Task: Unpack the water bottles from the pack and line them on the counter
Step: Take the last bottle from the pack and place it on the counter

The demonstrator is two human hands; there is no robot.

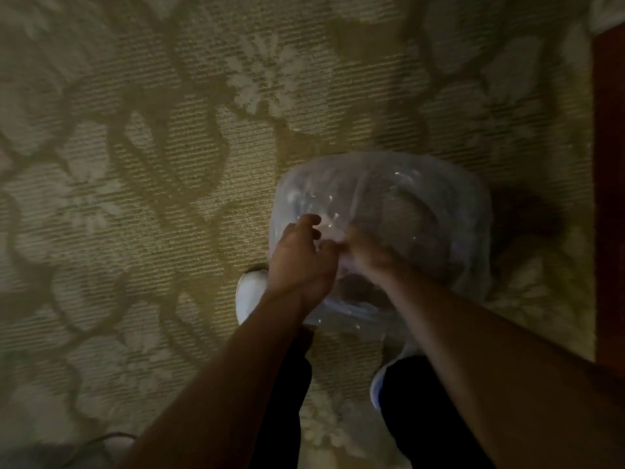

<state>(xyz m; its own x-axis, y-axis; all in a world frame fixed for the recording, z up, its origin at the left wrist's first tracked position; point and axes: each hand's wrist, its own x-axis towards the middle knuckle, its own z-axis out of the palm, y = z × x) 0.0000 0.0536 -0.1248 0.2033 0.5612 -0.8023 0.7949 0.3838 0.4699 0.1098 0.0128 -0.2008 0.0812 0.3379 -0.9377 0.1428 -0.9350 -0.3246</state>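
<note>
The pack [412,204] stands on the carpet just in front of my feet, a rounded bundle under clear, crinkled plastic wrap with small glints. The light is dim and the film cloudy, so single bottles cannot be made out. My left hand [301,258] rests at the near left side of the pack, fingers curled into the film, with the forefinger raised. Blurred by motion, my right hand [367,253] sits right beside it and pinches the same patch of wrap. The two hands touch at the fingertips.
Floral patterned carpet [152,198] covers the floor all around. A dark red wooden edge [610,198] runs down the right side. My white shoes [248,292] and dark trousers are below the pack. A thin cable [101,438] lies at the bottom left.
</note>
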